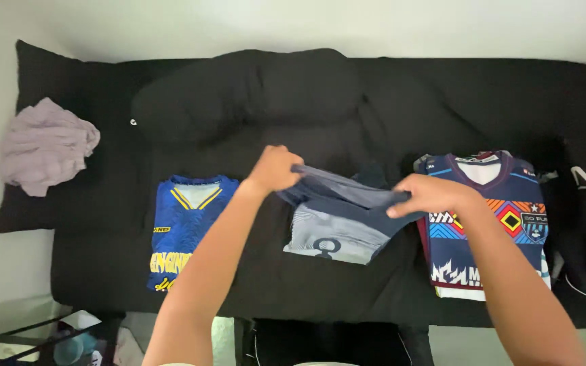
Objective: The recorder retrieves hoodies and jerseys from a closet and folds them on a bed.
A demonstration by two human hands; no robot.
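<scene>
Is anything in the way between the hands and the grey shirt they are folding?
No. The left hand and right hand already grip the grey shirt directly, on the black bed.

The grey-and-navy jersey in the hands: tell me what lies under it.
Under the grey-and-navy jersey the black bed cover shows around its edges. Whatever lies directly beneath is covered by the cloth.

A low bed covered in a black sheet stands against a plain pale wall. A bulky black pillow lies at its head. Pale greenish floor shows below, in soft, even light.
</scene>
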